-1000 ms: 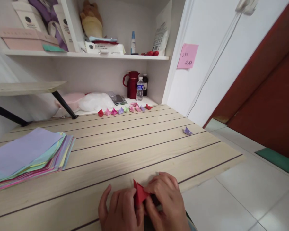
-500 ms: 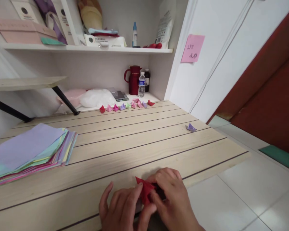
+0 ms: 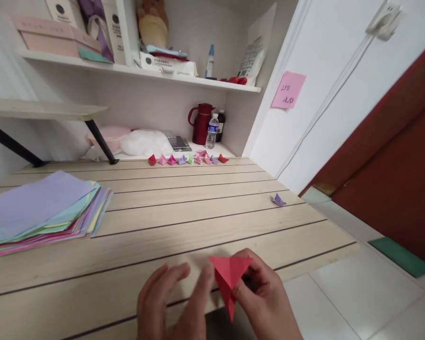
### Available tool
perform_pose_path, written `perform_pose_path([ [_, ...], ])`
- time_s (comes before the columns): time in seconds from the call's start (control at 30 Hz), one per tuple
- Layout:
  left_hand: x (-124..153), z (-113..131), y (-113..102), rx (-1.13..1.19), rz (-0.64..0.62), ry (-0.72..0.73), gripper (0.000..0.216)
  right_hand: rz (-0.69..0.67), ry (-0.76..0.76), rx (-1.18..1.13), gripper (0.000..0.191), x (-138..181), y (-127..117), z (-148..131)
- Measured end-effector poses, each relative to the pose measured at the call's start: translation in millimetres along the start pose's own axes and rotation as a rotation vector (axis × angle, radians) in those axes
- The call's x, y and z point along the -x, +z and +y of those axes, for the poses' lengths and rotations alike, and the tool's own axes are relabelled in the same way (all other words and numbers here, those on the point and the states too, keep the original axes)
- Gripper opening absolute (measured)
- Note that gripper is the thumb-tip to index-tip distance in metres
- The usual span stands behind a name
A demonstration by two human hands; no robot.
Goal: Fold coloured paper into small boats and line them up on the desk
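Observation:
Over the near edge of the table, a piece of folded red origami paper (image 3: 230, 276) is pinched between the thumb and fingers of my right hand (image 3: 267, 297). It has a wide triangular top and a narrow point hanging downward. My left hand (image 3: 173, 302) is beside it on the left, fingers apart and holding nothing. Its index fingertip is close to the paper's left corner; whether it touches I cannot tell. A small purple paper boat (image 3: 278, 200) lies by itself toward the table's right side.
A stack of coloured paper sheets (image 3: 53, 203) lies at the left. Several small folded paper pieces (image 3: 182, 160) line the table's back edge. Behind them, a dark red jug (image 3: 201, 123) and a water bottle (image 3: 212, 131) stand under a shelf (image 3: 212, 84). A black-legged raised board (image 3: 46, 109) is at the left.
My left hand has let go of the red paper and moved left with its fingers spread. My right hand has turned the paper so its triangular face shows. The view has tilted slightly.

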State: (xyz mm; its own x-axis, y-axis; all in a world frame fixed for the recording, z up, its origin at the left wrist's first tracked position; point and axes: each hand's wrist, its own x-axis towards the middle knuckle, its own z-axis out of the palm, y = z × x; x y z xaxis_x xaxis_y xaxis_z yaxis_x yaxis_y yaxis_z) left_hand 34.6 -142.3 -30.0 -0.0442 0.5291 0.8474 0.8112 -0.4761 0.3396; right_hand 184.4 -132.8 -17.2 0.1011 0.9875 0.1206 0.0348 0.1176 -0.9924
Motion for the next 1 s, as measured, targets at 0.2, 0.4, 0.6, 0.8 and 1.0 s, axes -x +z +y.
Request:
perform_pose_path([
  [0.2,8.4,-9.7,8.6,0.170,-0.221,-0.123,0.038,-0.070,-0.088,0.137,0.021,-2.7,-2.1,8.7],
  [0.4,4.4,-12.9,0.2,0.123,-0.071,-0.138,0.028,0.090,-0.228,0.518,0.022,-7.6,9.3,16.5],
  [0.6,3.1,-23.2,5.3,-0.021,-0.205,0.169,0.021,0.078,-0.514,0.647,0.015,-5.6,15.0,16.4],
  [0.8,1.4,-26.2,6.1,-0.063,-0.213,0.129,0.021,-0.044,-0.448,0.597,0.018,-4.3,14.2,16.0],
  [1.0,-4.8,-18.4,9.2,-0.115,-0.210,0.095,0.020,-0.104,-0.392,0.576,0.039,-4.2,14.6,8.4],
])
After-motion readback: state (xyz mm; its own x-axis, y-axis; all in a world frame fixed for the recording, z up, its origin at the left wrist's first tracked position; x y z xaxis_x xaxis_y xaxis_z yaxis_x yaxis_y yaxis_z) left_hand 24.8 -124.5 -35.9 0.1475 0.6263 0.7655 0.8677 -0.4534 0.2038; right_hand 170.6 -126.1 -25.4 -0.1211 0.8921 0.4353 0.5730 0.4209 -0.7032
